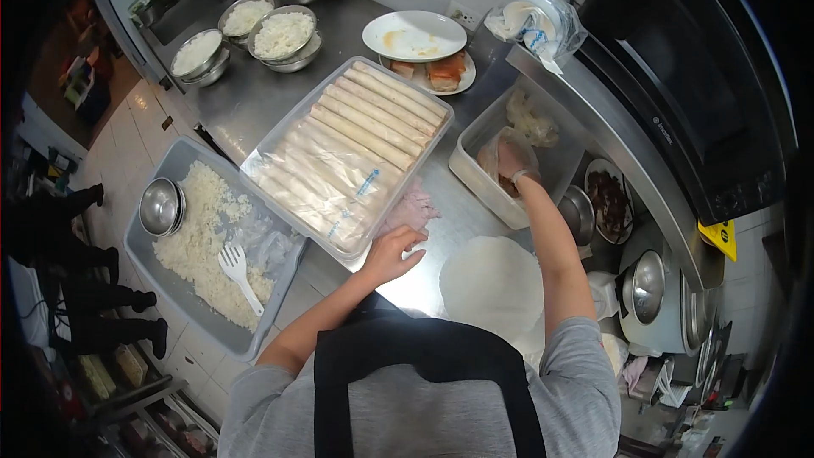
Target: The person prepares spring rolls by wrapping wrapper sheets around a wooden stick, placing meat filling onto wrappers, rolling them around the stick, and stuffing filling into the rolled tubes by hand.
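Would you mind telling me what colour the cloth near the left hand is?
The cloth is pale pink, as the head view shows.

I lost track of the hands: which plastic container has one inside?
The translucent bin just right of the roll tray: the right hand is inside. Neither that tray nor the rice tub holds one.

In bin (476, 192), bag (491, 153) is obscuring right hand (515, 159); fingertips and grip not showing clearly. Film (318, 178) is glaring over lower rolls (297, 161), blurring outlines. Tray (410, 185) is hiding part of pink material (413, 206); upper plate (414, 36) is covering much of lower plate (465, 82). Microwave (704, 76) is running past top edge.
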Demonstrator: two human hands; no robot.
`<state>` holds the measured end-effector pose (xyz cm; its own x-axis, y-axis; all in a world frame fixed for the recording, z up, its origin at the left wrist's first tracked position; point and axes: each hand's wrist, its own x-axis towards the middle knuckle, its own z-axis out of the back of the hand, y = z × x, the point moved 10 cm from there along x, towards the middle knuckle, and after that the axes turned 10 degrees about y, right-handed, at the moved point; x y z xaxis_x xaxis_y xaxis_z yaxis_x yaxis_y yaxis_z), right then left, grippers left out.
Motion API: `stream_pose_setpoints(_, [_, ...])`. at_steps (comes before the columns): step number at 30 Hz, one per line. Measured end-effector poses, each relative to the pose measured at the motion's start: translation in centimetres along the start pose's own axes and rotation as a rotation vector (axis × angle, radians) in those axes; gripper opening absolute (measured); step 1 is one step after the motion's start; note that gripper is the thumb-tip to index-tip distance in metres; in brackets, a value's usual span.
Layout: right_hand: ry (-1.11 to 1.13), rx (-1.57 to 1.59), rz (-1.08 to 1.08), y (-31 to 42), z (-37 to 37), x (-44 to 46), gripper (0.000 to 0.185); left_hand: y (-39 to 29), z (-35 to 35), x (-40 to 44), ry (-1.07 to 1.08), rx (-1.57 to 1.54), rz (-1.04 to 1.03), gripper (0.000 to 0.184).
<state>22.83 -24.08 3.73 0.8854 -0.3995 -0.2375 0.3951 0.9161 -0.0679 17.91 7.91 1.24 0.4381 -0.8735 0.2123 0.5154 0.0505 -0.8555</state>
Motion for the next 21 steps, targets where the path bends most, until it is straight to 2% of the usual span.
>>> stream_pose_setpoints(2, [0.019,-0.024,-0.041,-0.7,-1.0,-0.1,0.032,0.1,-0.3,0.0,0.016,-0.001,-0.009,0.023])
stream_pose_setpoints(5, [-0.033,0.102,-0.052,-2.2,-0.4,-0.4,0.032,0.0,-0.1,0.1,-0.001,-0.038,-0.019,0.025])
stream_pose_setpoints(7, [-0.126,0.458,-0.014,-5.2,-1.3,0.2,0.038,-0.1,-0.2,0.1,0.001,-0.032,-0.026,0.024])
stream_pose_setpoints(8, [-0.126,0.459,-0.019,-6.5,-1.4,-0.2,0.038,-0.1,0.0,0.1,-0.005,-0.021,-0.029,0.024])
stream_pose_setpoints(10, [-0.077,1.016,0.06,-7.6,-1.0,-2.0,0.048,-0.2,0.0,0.1,-0.003,-0.033,-0.027,0.023])
stream_pose_setpoints(11, [-0.08,1.016,0.054,-7.4,-0.8,-2.8,0.048,-0.2,0.0,0.1,-0.007,-0.042,-0.024,0.023])
stream_pose_setpoints(13, [0.042,1.264,0.065,-5.8,-1.5,-4.2,0.051,-0.1,-0.1,0.2,-0.004,-0.036,-0.027,0.021])
stream_pose_setpoints(14, [0.041,1.264,0.062,-5.2,-0.9,-4.8,0.051,0.0,-0.1,0.1,-0.005,-0.028,-0.026,0.019])
stream_pose_setpoints(16, [0.084,0.815,-0.097,-4.5,0.4,-6.1,0.05,0.0,-0.2,0.2,-0.002,-0.029,-0.027,0.019])
stream_pose_setpoints(17, [0.086,0.815,-0.094,-4.8,-0.6,-5.5,0.05,0.0,-0.1,0.1,-0.003,-0.029,-0.026,0.019])
stream_pose_setpoints(19, [0.139,0.592,-0.033,-5.0,-3.5,-3.1,0.05,0.0,-0.1,0.1,-0.006,-0.03,-0.024,0.019])
stream_pose_setpoints(21, [0.131,0.516,-0.041,-4.7,-3.2,-2.5,0.048,0.0,0.0,0.2,-0.023,-0.025,-0.017,0.02])
